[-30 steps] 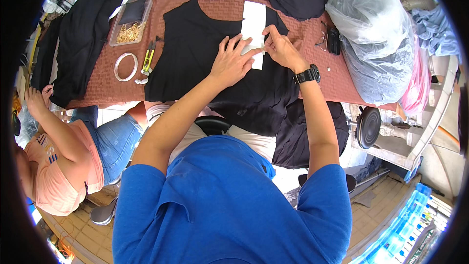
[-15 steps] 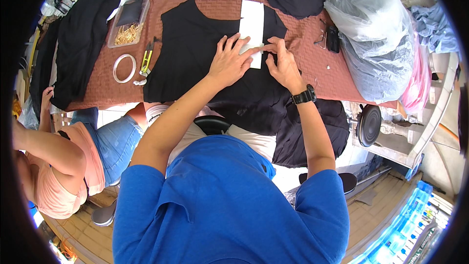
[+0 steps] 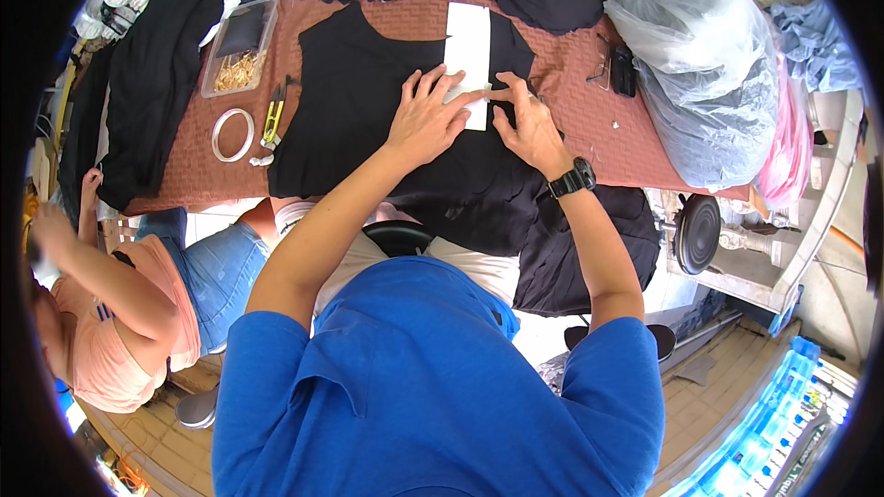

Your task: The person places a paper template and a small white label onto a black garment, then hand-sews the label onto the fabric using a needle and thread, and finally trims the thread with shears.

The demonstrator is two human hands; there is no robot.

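Observation:
A black garment piece with a curved neckline lies spread on the table, and a white paper strip rests lengthwise on its right part. My left hand presses on the strip's lower half and the cloth beside it, fingers spread, holding nothing. My right hand, below a black wristwatch, touches the strip's right edge with a stretched finger. Its thumb stands apart, and the other fingers are bent. The fingertips of both hands nearly meet on the paper; a small pale bit there is too small to name.
On the brown-covered table lie yellow thread snips, a white ring and a clear box with gold-coloured pieces. Eyeglasses and large plastic bags are at right. A co-worker sits at left.
Both hands stay at the paper strip, the right fingers shifting slightly along its edge. The co-worker's raised arm has moved. The whole view has shifted a little.

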